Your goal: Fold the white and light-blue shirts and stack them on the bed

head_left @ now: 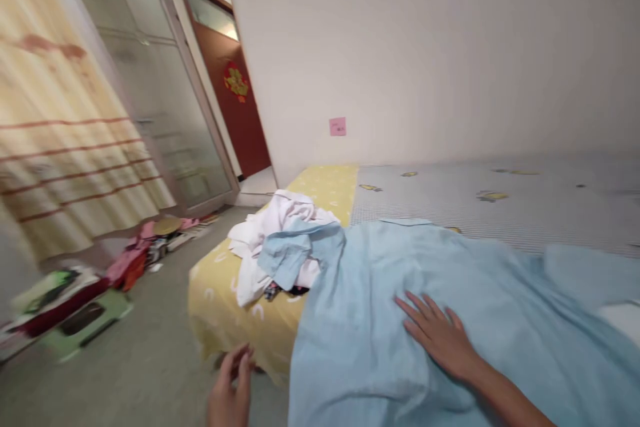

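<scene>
A large light blue shirt (380,320) lies spread over the near corner of the bed. My right hand (440,333) rests flat on it, fingers stretched out and apart, holding nothing. My left hand (231,392) hangs low beside the bed's corner, off the shirt, with fingers extended close together and nothing in them; it is somewhat blurred. A heap of white and light blue clothes (283,243) sits on the yellow sheet (225,300) just beyond the shirt.
The bed (500,203) runs along the white wall, covered farther back by a grey checked sheet. Clutter of clothes, books and a green stool (83,323) lies on the floor at left, below a striped curtain. A glass sliding door and red door stand behind.
</scene>
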Available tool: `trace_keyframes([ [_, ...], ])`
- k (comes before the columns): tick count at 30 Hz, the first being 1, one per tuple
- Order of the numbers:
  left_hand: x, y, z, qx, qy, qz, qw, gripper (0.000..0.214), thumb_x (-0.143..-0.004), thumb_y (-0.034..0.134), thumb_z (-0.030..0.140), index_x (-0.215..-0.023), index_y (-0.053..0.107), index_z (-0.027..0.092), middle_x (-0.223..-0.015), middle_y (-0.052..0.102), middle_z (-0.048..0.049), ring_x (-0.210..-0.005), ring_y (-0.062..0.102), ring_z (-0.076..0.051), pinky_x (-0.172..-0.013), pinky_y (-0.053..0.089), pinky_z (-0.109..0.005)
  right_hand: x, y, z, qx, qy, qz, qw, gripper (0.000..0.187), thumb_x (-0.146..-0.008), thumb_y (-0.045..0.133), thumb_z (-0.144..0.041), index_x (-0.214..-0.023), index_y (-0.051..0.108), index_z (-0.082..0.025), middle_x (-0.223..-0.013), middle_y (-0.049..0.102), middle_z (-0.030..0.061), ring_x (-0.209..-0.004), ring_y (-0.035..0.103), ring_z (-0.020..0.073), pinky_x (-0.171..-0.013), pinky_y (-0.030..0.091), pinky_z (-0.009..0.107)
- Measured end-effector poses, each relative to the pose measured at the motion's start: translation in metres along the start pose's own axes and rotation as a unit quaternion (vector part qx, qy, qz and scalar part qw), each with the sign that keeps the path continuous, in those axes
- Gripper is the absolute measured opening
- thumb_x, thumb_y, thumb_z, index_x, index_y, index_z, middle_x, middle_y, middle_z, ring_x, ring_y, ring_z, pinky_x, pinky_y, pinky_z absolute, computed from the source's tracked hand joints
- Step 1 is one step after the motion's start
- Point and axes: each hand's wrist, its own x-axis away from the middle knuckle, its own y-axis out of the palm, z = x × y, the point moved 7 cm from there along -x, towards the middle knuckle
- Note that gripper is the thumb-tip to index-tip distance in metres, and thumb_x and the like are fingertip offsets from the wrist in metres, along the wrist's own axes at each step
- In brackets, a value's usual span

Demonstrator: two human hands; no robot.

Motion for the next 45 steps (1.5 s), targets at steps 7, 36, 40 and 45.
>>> trace_keyframes([
  [7, -0.069, 0.034, 0.082, -0.22, 0.281, 0.077, 0.931, 0.048, -0.085, 0.063, 0.038, -0.129, 0.058, 0.019, -0.138, 0.056, -0.0198, -0.131, 0.053, -0.036, -0.105, 0.046, -0.058, 0.006, 0.04, 0.012, 0.053, -0.042, 0.096, 0.993, 0.056, -0.091, 0.035, -0.064, -0.142, 0.052, -0.047, -0.152, 0.05, -0.0021, -0.143, 0.039, 0.0354, -0.114, 0.024, 0.064],
  [36, -0.088, 0.052, 0.427, -0.101, 0.379, 0.123, 0.912, 0.027, -0.088, 0.049, 0.011, -0.103, 0.069, 0.022, -0.102, 0.075, -0.0027, -0.092, 0.069, -0.018, -0.078, 0.047, -0.027, 0.005, 0.009, -0.008, -0.013, -0.026, 0.078, 0.997, 0.048, -0.095, 0.047, -0.052, -0.142, 0.051, -0.046, -0.153, 0.048, 0.0, -0.145, 0.037, 0.0364, -0.115, 0.026, 0.067],
  [40, -0.007, 0.148, 0.469, -0.04, 0.442, -0.1, 0.891, 0.029, -0.09, 0.049, 0.013, -0.112, 0.066, 0.023, -0.106, 0.074, -0.0061, -0.092, 0.072, -0.019, -0.081, 0.054, -0.032, 0.006, 0.004, -0.009, -0.01, -0.031, 0.093, 0.995, 0.046, -0.095, 0.049, -0.05, -0.14, 0.054, -0.043, -0.152, 0.05, 0.0008, -0.143, 0.039, 0.0376, -0.113, 0.028, 0.067],
  [45, 0.113, 0.221, 0.391, -0.195, 0.585, -0.376, 0.691, 0.066, -0.078, 0.077, 0.039, -0.138, 0.053, 0.029, -0.157, 0.039, -0.0198, -0.139, 0.047, -0.036, -0.102, 0.048, -0.061, 0.008, 0.01, -0.006, -0.023, -0.021, 0.085, 0.996, 0.039, -0.095, 0.045, -0.044, -0.121, 0.072, -0.034, -0.116, 0.076, 0.0076, -0.112, 0.067, 0.0352, -0.103, 0.043, 0.058],
])
